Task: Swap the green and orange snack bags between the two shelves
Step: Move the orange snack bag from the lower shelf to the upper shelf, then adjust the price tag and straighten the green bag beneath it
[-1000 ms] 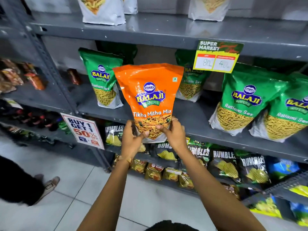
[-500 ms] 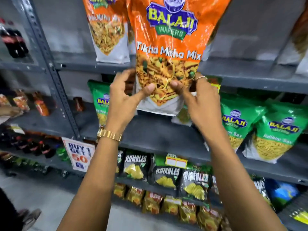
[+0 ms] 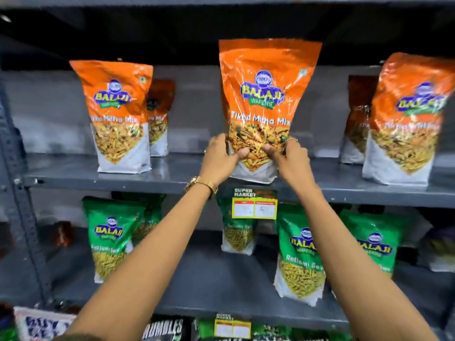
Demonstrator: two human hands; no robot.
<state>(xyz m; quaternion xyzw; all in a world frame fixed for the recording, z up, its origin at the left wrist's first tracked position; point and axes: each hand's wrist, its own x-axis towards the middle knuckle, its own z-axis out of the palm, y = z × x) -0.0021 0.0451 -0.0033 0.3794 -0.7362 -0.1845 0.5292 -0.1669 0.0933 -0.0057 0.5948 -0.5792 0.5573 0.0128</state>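
Both hands hold an orange snack bag (image 3: 264, 94) upright by its lower corners, its base at the front edge of the upper shelf (image 3: 172, 178). My left hand (image 3: 222, 158) grips the bag's left side and my right hand (image 3: 290, 161) its right side. Other orange bags stand on this shelf at the left (image 3: 115, 114) and the right (image 3: 403, 119), with more behind them. Green snack bags stand on the lower shelf (image 3: 209, 279): one at the left (image 3: 110, 235), one in the middle back (image 3: 237, 235), two at the right (image 3: 299, 252).
A yellow-green price tag (image 3: 254, 203) hangs from the upper shelf's front edge below the held bag. A grey upright post (image 3: 17, 183) bounds the shelves on the left. Black Rumbles packets (image 3: 162, 328) and another tag sit on the shelf below.
The orange bag has gone up from in front of the green-bag shelf to the upper shelf among the other orange bags. My view has tilted upward with it.
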